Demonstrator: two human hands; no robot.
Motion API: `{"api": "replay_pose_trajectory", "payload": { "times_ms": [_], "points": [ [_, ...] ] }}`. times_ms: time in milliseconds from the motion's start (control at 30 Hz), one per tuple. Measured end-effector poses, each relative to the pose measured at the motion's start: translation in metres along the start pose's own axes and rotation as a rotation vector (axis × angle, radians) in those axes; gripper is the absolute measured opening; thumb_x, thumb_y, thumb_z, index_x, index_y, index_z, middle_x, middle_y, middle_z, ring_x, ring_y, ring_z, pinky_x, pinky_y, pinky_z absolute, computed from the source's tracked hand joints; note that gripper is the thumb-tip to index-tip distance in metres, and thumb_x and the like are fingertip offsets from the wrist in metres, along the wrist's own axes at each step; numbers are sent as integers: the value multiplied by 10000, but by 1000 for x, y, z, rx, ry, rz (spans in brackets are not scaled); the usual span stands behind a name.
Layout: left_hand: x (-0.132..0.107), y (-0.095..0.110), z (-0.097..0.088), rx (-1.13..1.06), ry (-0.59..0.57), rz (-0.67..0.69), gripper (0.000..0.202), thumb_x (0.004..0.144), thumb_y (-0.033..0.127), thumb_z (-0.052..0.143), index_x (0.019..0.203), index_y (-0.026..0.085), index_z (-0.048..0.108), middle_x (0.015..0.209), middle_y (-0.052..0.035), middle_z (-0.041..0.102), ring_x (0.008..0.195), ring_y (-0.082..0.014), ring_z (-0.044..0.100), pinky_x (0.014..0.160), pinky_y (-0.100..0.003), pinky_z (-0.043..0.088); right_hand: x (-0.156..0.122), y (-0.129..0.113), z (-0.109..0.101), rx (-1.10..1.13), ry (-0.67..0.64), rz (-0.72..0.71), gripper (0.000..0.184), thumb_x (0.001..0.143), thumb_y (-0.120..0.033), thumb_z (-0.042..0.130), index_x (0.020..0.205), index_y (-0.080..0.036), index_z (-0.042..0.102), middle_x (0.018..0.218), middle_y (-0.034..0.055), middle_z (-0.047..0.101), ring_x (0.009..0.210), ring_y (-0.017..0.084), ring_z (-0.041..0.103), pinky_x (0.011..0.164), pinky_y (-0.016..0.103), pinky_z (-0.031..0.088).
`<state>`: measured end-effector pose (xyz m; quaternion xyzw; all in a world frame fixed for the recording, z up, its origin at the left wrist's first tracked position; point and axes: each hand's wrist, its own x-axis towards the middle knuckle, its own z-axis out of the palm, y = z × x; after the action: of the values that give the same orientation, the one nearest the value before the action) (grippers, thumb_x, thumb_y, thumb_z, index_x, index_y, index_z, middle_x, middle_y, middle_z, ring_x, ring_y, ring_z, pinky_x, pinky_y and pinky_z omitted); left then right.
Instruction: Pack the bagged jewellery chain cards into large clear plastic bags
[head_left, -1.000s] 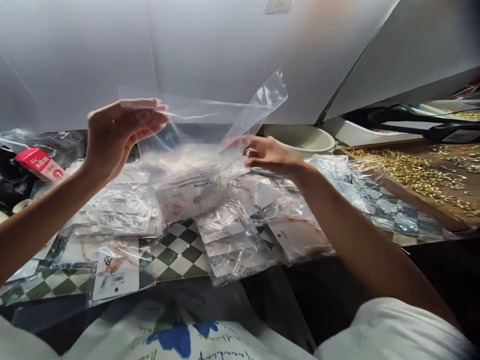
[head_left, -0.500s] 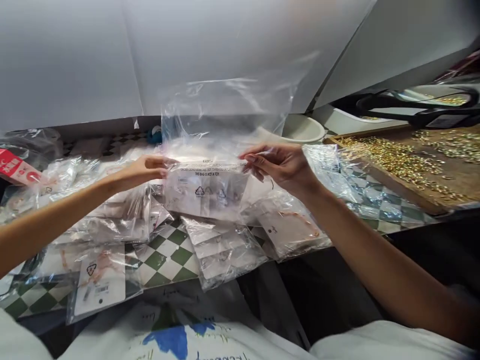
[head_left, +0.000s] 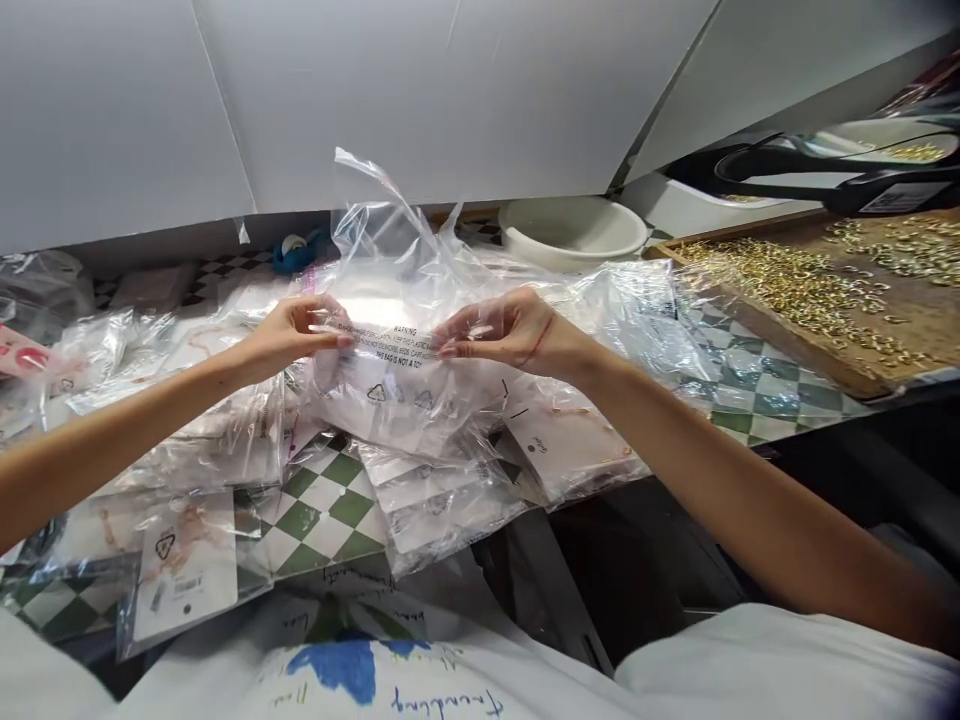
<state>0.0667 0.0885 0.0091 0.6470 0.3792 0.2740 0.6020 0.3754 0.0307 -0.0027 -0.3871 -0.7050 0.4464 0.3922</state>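
Note:
My left hand (head_left: 296,332) and my right hand (head_left: 510,335) both pinch the printed lower part of a clear plastic bag (head_left: 382,300), one from each side. Black warning text (head_left: 382,346) runs across the bag between my fingertips. The bag's upper part stands crumpled and tilted above my hands. It rests low over a pile of jewellery cards in clear plastic bags (head_left: 442,500), which lies on a green and white checkered mat (head_left: 322,510). Anything inside the held bag is hard to make out.
A wooden tray of small gold rings (head_left: 795,290) lies at the right, with a white basin (head_left: 571,230) behind my hands. A white plate holding gold pieces (head_left: 892,150) sits at the far right. A red-and-white box (head_left: 19,360) shows at the left edge.
The bag has come down from high in the air toward the pile, and its top has crumpled. My hands have moved closer together, pinching its printed part.

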Motion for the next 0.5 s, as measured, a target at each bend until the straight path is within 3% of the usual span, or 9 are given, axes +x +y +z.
{"api": "replay_pose_trajectory", "payload": {
  "times_ms": [100,167,267,367,433,500],
  "points": [
    [-7,-7,5,-92,96,37,364,677,338,982,794,155,690,843,-43,785,744,-154,746,620,-225,585,0,0,6,92,49,-53,195,829,-404,873,923,-234,855,906,37,817,855,177,779,834,310,660],
    [-13,-7,5,-157,94,41,368,684,341,981,796,159,680,918,-60,801,809,-174,766,666,-252,620,-2,-2,9,103,31,-70,176,873,-395,843,978,-255,853,946,31,819,895,161,777,853,288,651],
    [-22,-4,0,-131,43,-9,382,667,346,990,892,164,741,1011,-87,816,906,-198,784,765,-275,640,-7,-6,15,113,-44,-78,148,889,-398,832,984,-287,855,1031,27,820,989,181,778,893,305,654],
    [-28,-1,0,40,-87,-125,414,643,368,994,958,168,814,976,-109,826,896,-219,795,774,-279,638,-13,-11,23,145,0,-107,186,893,-471,814,892,-289,855,1002,34,820,989,216,783,888,365,666],
    [-30,0,4,110,-128,-146,334,659,381,978,887,175,846,925,-113,832,866,-222,799,774,-285,640,-18,-15,27,154,69,-118,224,900,-502,799,864,-285,847,998,39,819,993,216,778,903,378,659],
    [-33,2,7,101,-108,-109,243,679,390,963,773,197,850,870,-99,834,841,-214,803,798,-292,645,-25,-19,26,171,106,-117,225,904,-506,796,979,-299,844,1080,36,811,1071,202,756,971,367,630]
  ]
}}
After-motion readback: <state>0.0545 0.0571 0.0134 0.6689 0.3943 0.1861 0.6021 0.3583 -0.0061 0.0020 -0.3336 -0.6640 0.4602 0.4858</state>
